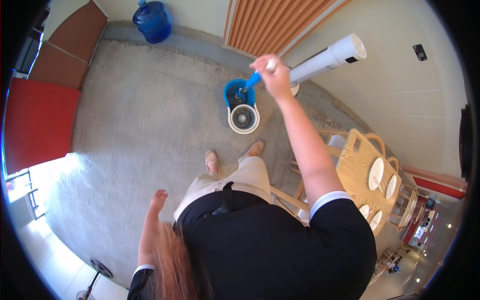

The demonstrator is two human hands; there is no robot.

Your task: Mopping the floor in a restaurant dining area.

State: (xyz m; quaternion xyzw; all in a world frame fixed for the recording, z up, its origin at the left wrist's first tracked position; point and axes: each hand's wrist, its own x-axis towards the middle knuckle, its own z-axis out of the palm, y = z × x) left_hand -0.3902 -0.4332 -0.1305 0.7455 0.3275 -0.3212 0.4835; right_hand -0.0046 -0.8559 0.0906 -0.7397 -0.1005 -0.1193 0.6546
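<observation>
My right hand (274, 75) is raised out in front and closed round the top of a mop handle (253, 80), blue with a white end. The handle slants down into the blue half of a mop bucket (225, 93). That bucket stands on the floor ahead of my feet. Its nearer half is a white-rimmed round spin basket (243, 117), with nothing seen in it. The mop's head is too dark and small to make out. My left hand (159, 199) hangs low at my side with loosely bent fingers, apart from any object.
A white column-shaped appliance (325, 61) stands right of the bucket, near the wall. At the right is a wooden table (352, 162) with plates (376, 173) and chairs. A blue water jug (152, 22) stands by the far wall. A red panel (40, 122) is at the left.
</observation>
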